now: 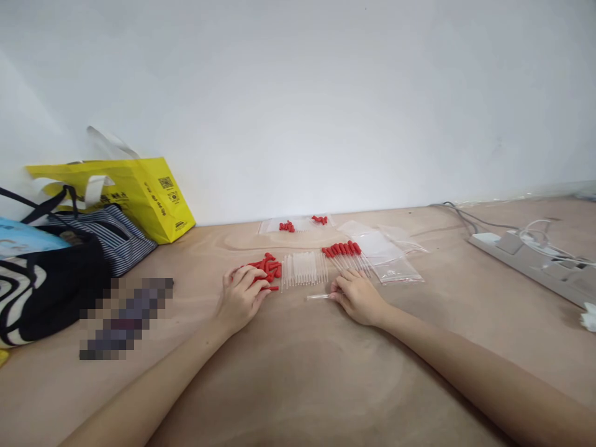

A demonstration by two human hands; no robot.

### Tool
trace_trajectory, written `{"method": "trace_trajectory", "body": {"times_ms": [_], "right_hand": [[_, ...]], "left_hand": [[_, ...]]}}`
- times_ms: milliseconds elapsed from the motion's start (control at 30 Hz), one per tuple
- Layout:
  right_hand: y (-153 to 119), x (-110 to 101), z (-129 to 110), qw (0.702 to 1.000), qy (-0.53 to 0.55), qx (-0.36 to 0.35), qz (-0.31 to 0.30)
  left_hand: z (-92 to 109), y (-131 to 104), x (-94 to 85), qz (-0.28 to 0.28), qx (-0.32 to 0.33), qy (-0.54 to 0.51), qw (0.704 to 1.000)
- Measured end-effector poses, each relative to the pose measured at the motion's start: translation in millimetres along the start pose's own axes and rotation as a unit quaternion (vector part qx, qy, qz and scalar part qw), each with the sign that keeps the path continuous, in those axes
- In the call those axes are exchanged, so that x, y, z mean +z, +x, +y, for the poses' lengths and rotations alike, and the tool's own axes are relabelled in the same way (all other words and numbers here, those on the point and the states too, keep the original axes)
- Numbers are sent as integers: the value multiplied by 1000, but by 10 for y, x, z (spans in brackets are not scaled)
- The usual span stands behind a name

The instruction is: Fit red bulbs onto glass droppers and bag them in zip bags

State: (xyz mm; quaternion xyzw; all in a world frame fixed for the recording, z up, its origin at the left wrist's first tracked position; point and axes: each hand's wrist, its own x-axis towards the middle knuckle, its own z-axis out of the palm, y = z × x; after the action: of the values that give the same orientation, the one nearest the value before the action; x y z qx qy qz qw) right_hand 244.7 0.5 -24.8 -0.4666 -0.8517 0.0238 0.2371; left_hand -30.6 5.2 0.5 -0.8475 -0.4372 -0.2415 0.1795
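Note:
My left hand [242,297] is at a pile of red rubber bulbs [270,266]. Its thumb and index finger pinch one red rubber bulb [274,288], whose end points right. Closed around a clear dropper tube [318,297], my right hand [356,297] rests low over the table, the tube's tip pointing left. Between the hands lies a row of clear tubes [305,268] without bulbs, side by side. Just beyond my right hand, several droppers [342,249] with red bulbs fitted lie in a slanted row. My fingers partly cover the bulb pile.
Clear plastic bags [395,264] lie behind the droppers. Farther back, another bag [302,224] has red bulbs on it or in it. A yellow bag [153,192], a striped pouch [116,239] and a pixelated object [128,320] are at left. A power strip [526,264] with cables sits right.

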Motion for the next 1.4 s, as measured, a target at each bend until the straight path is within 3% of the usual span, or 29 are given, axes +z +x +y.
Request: {"method": "trace_trajectory", "body": {"times_ms": [133,267,433,733,1000,1400], "right_hand": [[-25,16,17,998,66,0,22],[-35,45,17,991,127,-25,38],[-55,55,-17,994,88,-65,29],[-49,52,-91,992,111,-54,9],[-26,93,-149,993,106,-54,22],[-28,150,-123,983,79,-128,106]], "left_hand": [[284,-17,-56,-34,6,-59,998],[473,25,10,-92,-23,-117,989],[454,55,84,-106,-23,-151,983],[473,72,101,-104,-45,-147,983],[499,87,114,-85,-32,-149,985],[582,112,158,20,0,-157,987]]}}
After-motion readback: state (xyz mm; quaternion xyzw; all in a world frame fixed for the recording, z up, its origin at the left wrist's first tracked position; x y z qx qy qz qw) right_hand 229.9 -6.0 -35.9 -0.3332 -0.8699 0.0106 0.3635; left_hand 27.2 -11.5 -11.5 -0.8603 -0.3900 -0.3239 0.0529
